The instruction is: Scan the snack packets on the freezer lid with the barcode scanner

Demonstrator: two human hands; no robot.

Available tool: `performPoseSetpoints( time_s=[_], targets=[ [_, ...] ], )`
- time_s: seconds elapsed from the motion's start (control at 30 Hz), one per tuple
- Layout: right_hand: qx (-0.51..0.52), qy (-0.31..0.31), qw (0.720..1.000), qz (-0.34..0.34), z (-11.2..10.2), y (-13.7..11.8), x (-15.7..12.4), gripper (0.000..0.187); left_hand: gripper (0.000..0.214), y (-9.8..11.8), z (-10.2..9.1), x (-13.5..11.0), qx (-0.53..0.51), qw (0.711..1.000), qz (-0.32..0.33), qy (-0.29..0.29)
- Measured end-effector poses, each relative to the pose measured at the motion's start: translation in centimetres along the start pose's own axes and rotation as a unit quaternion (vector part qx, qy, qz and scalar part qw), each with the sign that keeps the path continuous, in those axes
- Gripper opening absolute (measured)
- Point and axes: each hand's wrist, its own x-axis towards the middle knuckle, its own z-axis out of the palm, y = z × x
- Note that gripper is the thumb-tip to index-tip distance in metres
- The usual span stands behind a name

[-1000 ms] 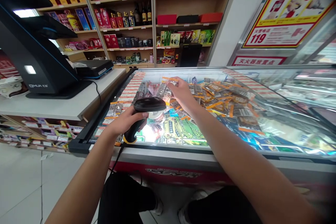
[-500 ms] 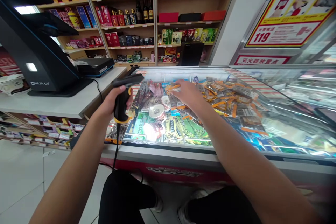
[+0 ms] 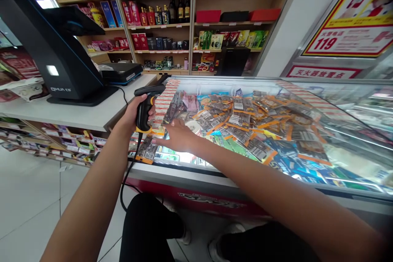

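My left hand (image 3: 131, 111) is wrapped round the grip of a black and yellow handheld barcode scanner (image 3: 143, 115), held upright at the freezer's left end with its cable hanging down. My right hand (image 3: 178, 136) reaches left over the glass, thumb and fingers apart, close to the scanner's base. By its fingertips lie brown snack packets (image 3: 147, 152) with orange edges, on the left part of the freezer top. Its palm side is partly hidden. More orange-edged packets (image 3: 241, 116) are heaped to the right of this hand.
Under the glass of the chest freezer (image 3: 196, 175) are bagged goods and a round white-lidded tub (image 3: 194, 126). A counter (image 3: 82, 116) with a register (image 3: 66, 61) stands at left. Stocked shelves (image 3: 159, 24) line the back. The scanner cable (image 3: 124, 188) loops down by my knee.
My right hand has moved left and nearer, from the packet heap over to the packets beside the scanner. My left hand keeps its hold on the scanner. The view has shifted slightly.
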Motion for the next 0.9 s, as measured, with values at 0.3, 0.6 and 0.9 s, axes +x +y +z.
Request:
performPoseSetpoints(
  time_s=[0.3,0.6,0.9],
  targets=[
    [0.206,0.036,0.978,0.019,-0.7,0.9,2.5,0.041,0.037,-0.1,-0.3,-0.3,-0.010,0.999,0.030,0.024],
    [0.442,0.321,0.833,0.092,-5.5,7.6,4.0,0.024,0.042,-0.9,0.4,-1.0,0.108,0.987,-0.047,-0.110],
    [0.455,0.337,0.814,0.127,-6.9,7.6,3.4,0.018,0.039,-1.0,1.4,-1.5,0.161,0.976,-0.061,-0.132]
  ],
)
